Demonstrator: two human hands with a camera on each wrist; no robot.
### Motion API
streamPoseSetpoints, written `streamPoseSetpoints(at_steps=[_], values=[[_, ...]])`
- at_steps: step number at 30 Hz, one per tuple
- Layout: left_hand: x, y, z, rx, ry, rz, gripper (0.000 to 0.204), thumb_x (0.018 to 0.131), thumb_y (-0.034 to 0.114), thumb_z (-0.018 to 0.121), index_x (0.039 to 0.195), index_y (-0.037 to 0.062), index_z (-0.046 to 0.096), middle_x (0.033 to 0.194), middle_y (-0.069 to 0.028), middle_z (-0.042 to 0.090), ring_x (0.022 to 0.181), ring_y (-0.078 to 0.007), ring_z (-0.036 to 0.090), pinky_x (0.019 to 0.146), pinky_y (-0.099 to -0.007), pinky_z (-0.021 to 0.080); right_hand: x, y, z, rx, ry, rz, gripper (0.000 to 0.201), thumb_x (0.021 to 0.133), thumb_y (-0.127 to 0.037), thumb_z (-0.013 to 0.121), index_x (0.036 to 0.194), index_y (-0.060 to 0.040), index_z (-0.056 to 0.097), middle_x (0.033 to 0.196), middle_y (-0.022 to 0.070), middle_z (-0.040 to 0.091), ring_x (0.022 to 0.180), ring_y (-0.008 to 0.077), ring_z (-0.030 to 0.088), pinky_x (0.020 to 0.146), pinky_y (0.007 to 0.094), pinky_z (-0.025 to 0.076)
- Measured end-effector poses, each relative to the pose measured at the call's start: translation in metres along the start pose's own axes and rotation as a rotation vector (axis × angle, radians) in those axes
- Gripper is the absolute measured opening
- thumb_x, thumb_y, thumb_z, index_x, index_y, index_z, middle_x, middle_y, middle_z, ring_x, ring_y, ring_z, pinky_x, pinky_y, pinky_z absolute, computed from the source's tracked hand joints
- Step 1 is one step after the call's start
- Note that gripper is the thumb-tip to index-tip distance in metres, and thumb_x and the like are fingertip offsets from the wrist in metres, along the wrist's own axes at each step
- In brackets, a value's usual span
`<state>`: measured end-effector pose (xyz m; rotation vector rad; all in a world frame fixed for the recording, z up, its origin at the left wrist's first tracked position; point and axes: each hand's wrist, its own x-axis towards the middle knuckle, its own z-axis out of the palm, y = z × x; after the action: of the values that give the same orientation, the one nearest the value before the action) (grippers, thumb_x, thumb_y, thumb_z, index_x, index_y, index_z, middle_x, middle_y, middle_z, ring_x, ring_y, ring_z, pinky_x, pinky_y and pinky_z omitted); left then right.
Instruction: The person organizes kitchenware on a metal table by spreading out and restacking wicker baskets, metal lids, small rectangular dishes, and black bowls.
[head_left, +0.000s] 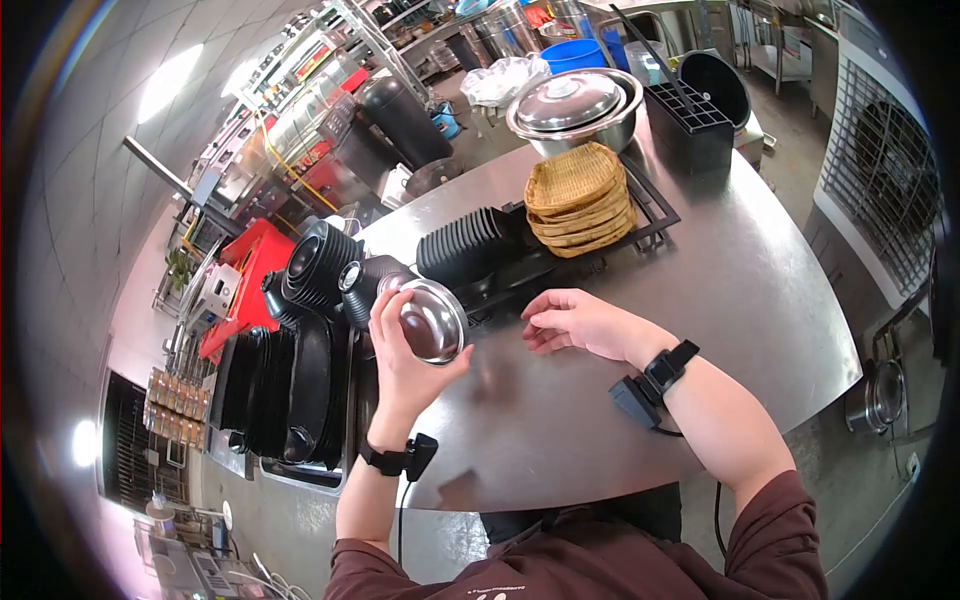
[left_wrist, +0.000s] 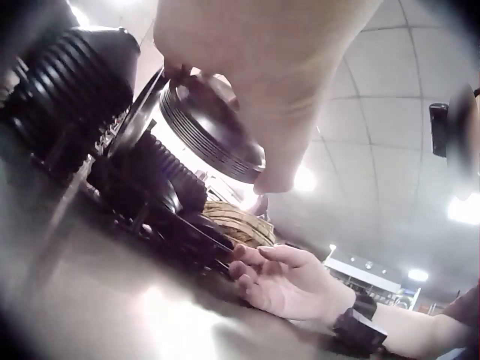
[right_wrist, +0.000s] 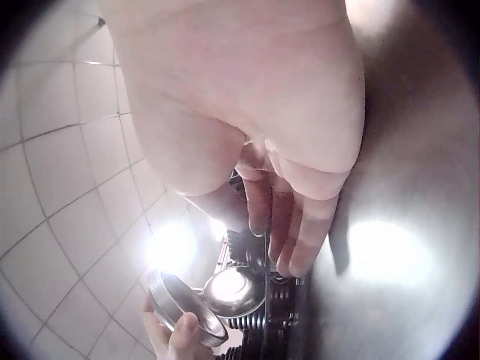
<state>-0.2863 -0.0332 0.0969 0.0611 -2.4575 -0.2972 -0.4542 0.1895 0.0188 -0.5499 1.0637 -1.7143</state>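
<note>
My left hand [head_left: 402, 352] grips a small stack of shiny steel bowls [head_left: 434, 318], thumb on the near rim and fingers round the far side. Several nested rims of these bowls [left_wrist: 214, 127] show in the left wrist view. The stack is raised above the steel table [head_left: 600, 420] and tilted. Just behind it, another steel bowl [right_wrist: 234, 292] shows in the right wrist view. To the right, my right hand [head_left: 572, 322] hovers low over the tabletop, its fingers loosely bent with nothing between them.
Black ribbed dishes [head_left: 465, 243] lie in a row on a dark rack beyond my hands, beside stacked woven baskets [head_left: 578, 190]. Black bowls [head_left: 318, 262] and upright black trays [head_left: 315, 385] crowd the left. A lidded steel pot [head_left: 570, 105] and a black slotted box [head_left: 692, 135] stand at the back.
</note>
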Motion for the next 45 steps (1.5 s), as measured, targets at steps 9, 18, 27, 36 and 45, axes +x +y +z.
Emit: streamPoseSetpoints(at_steps=[9,18,27,36,45], values=[[-0.027,0.021,0.008,-0.097,-0.232,0.075,0.102,0.06,0.024,0.099,0.144,0.0075,0.043,0.15,-0.0216,0.044,0.136,-0.0385,0.05,0.106,-0.0456,0.05,0.004,0.003,-0.006,0.035,0.032,0.038,0.018,0.109,-0.01,0.054,0.122,0.0011,0.059,0.11,0.0154,0.068,0.107,0.0273,0.072,0.099,0.0388,0.059],[-0.021,0.025,0.014,-0.207,-0.254,0.026,0.098,0.067,0.029,0.097,0.147,0.0053,0.045,0.156,-0.0223,0.042,0.135,-0.0398,0.055,0.108,-0.0462,0.052,0.007,0.003,-0.005,-0.012,0.157,0.009,0.022,0.11,-0.016,0.056,0.126,-0.0017,0.059,0.116,0.0084,0.067,0.103,0.0193,0.069,0.093,0.0376,0.06],[-0.028,-0.011,-0.009,-0.117,-0.108,0.022,0.045,0.093,0.006,0.072,0.135,0.0016,0.058,0.152,-0.0231,0.051,0.138,-0.0411,0.054,0.115,-0.0477,0.044,-0.011,-0.022,-0.01,-0.928,0.779,-0.603,0.013,0.094,-0.013,0.07,0.099,-0.0004,0.073,0.079,0.0172,0.073,0.071,0.031,0.072,0.069,0.0387,0.056],[-0.004,-0.042,0.012,0.133,0.067,-0.209,0.06,0.09,0.008,0.077,0.141,0.0004,0.047,0.123,-0.0196,0.061,0.115,-0.0349,0.06,0.105,-0.0479,0.045,-0.007,-0.011,-0.023,-0.855,0.621,-0.465,0.017,0.097,-0.013,0.069,0.102,0.0025,0.073,0.083,0.0152,0.074,0.074,0.0197,0.068,0.073,0.0341,0.055],[-0.006,-0.016,0.003,-0.518,0.109,-0.291,0.022,0.097,-0.004,0.07,0.119,-0.0049,0.068,0.097,-0.0052,0.067,0.088,-0.0121,0.066,0.078,-0.0274,0.055,-0.006,-0.009,-0.025,-0.847,0.575,-0.465,0.019,0.098,-0.015,0.069,0.103,0.0026,0.073,0.085,0.0149,0.075,0.074,0.0197,0.069,0.074,0.0341,0.055]])
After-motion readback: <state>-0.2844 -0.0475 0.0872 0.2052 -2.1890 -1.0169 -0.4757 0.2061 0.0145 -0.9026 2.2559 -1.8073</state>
